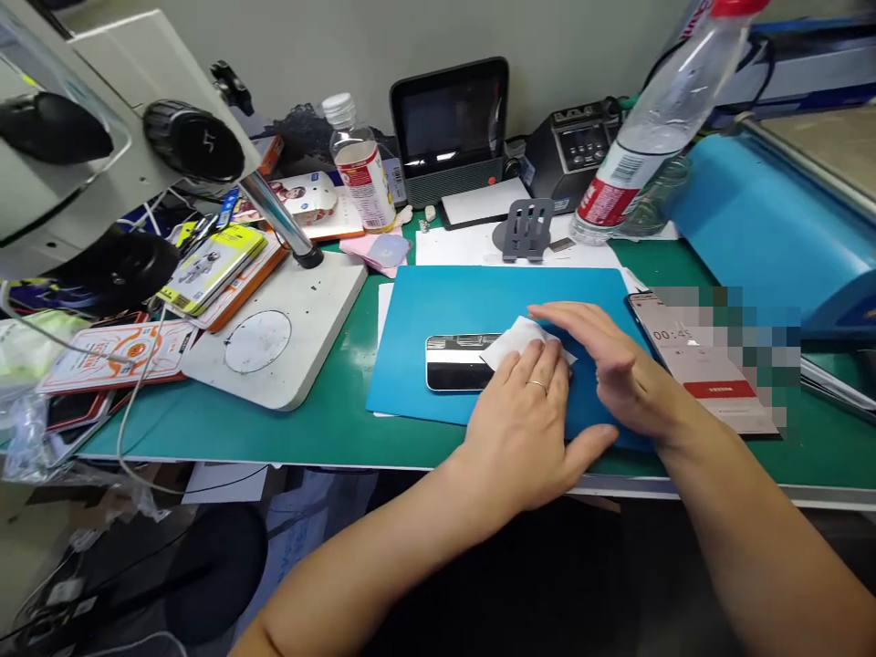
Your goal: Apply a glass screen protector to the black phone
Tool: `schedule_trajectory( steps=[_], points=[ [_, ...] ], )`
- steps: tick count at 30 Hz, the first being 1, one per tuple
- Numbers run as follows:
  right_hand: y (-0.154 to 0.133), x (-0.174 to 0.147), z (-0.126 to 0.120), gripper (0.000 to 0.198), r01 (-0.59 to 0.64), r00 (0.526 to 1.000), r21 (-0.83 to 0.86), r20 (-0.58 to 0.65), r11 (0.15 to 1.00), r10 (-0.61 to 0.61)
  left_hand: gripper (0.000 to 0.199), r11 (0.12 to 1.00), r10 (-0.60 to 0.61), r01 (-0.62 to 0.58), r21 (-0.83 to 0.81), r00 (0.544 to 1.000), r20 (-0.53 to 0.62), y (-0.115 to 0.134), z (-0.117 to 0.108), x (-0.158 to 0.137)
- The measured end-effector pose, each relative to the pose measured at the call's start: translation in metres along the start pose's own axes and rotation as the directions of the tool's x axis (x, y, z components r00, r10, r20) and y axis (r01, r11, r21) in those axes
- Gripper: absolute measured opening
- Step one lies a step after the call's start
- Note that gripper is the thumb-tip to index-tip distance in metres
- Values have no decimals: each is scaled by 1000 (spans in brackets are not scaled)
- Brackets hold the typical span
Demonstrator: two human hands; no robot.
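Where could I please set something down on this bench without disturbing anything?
The blue mat is bare left of and behind the phone under the left hand and right hand. The green bench is bare along its front edge, below the microscope base. It is crowded at far left with packages and at the back around the bottles.

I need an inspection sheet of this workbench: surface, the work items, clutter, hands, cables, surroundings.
Surface: green bench mat with a blue mat on top.
Job's things: phone lies flat on the blue mat; white wipe on its right end.
Clutter: two water bottles, packaged boxes, second phone showing a timer.
Grippers: left hand presses the wipe; right hand lies flat beside it.
Cables: thin wire hanging over the left edge.
Surroundings: microscope at left, small screen at the wall.
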State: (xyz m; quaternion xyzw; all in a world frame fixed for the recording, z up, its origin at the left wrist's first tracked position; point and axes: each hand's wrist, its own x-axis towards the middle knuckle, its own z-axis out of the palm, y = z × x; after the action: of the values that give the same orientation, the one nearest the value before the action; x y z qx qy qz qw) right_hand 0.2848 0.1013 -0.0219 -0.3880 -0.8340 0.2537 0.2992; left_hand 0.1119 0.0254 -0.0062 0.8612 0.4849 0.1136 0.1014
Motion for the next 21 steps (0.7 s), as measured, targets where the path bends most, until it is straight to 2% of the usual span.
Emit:
schedule_trajectory(
  steps=[2,8,10,12,18,21],
  points=[
    [1,0,0,109,-19,1000,-2,-2,1000,19,77,1000,-11,11,11,1000,-24,-9,-3,-13],
    [-1,-1,0,107,10,1000,-27,13,1000,-10,65,993,-107,109,49,993,-39,-40,-18,-75],
    [-3,0,0,106,17,1000,-34,25,999,-16,62,989,-126,129,77,991,-40,-45,-21,-85],
    [-6,1,-1,105,31,999,-37,32,999,-30,62,986,-132,136,99,990,-40,-46,-22,-82],
    [-5,-1,-2,108,46,999,-53,28,998,-44,62,988,-118,122,96,992,-55,-57,-16,-33],
    [-3,-1,-3,108,38,999,-53,27,998,-36,62,988,-114,120,98,992,-59,-62,-15,-25]
  ],
)
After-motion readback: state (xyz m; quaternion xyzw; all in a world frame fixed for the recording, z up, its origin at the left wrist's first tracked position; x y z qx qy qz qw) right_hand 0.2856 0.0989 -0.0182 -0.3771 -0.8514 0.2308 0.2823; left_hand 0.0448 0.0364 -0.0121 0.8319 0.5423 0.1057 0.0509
